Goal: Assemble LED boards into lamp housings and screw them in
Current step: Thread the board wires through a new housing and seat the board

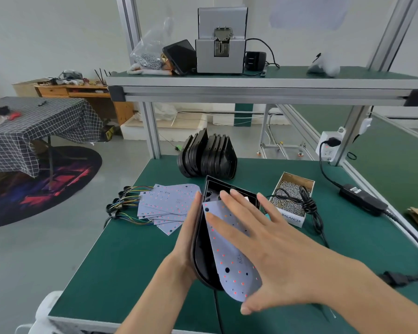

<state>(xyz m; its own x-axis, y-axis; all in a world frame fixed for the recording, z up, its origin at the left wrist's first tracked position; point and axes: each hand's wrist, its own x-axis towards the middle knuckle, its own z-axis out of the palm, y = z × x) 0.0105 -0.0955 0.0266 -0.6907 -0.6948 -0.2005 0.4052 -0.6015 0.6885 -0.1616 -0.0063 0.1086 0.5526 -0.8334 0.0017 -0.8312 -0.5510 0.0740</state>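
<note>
A black lamp housing [204, 256] is tilted up off the green bench. My left hand [187, 239] lies flat along its left side, fingers straight, propping it. A white LED board [229, 259] dotted with red LEDs lies in the housing's open face, sticking out at its near end. My right hand [266, 239] is spread flat over the board, fingers straight, the thumb at the board's near edge. A fanned pile of more LED boards [165, 204] with coloured wires lies to the left. A row of black housings [206, 156] stands behind.
A cardboard box of screws [291, 197] with a coiled black cable on it sits at the right. A black power adapter [362, 200] lies further right, its cord running to a wall socket [329, 145]. A screw feeder machine [220, 44] stands on the upper shelf.
</note>
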